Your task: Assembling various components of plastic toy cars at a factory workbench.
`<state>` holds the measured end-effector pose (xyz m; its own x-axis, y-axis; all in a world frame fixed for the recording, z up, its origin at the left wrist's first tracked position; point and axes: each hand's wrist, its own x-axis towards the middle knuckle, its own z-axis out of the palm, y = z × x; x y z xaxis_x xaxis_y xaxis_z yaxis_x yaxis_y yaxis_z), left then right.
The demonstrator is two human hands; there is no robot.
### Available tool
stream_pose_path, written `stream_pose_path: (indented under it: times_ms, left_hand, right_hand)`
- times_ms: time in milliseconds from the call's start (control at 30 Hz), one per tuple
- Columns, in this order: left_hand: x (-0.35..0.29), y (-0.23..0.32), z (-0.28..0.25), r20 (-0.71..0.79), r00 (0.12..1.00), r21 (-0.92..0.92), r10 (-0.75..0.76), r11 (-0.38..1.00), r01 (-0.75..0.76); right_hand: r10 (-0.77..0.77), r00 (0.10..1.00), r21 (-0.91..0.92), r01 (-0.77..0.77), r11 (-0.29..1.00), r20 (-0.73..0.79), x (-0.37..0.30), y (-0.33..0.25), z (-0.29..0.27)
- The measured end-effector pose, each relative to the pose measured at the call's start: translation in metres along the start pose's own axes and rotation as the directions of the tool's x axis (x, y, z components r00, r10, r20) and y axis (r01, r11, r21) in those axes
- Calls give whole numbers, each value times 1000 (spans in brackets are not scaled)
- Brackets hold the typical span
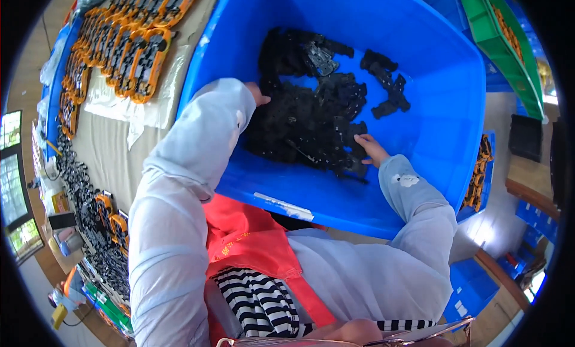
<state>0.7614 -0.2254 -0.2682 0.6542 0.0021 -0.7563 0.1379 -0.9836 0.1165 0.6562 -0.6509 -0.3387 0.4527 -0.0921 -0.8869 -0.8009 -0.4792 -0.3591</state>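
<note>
A deep blue plastic bin point(437, 125) stands before me, with a heap of black plastic parts point(305, 113) on its floor. At the heap's right edge my right hand point(372, 150) closes its thumb and fingers on the rim of a black plastic part point(350, 131). My left hand point(259, 94) reaches in at the left side of the heap. Its sleeve covers most of it, and its fingers are hidden. A few black parts point(386, 83) lie apart from the heap, farther right. One greyish part point(321, 58) shows near the back.
Left of the bin, a cloth-covered table point(114, 149) carries rows of orange-and-black units point(123, 53) and a spread of small dark parts point(99, 227). A green crate point(500, 47) stands at the far right. Another blue bin point(470, 287) sits on the floor at right.
</note>
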Motion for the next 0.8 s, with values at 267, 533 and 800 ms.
stream_pose_path:
  times_ms: [267, 533, 800]
  left_hand:
    - [30, 1, 75, -297, 954, -90, -27, 996, 0]
    - [45, -12, 58, 221, 968, -251, -119, 952, 175]
    - [40, -3, 83, 29, 991, -391, -133, 910, 133]
  right_hand:
    - [-56, 993, 280, 24, 960, 105, 4, -1, 0]
    - [-208, 934, 408, 317, 856, -290, 48, 27, 30]
    - [-457, 713, -302, 345, 889, -531, 43, 14, 16]
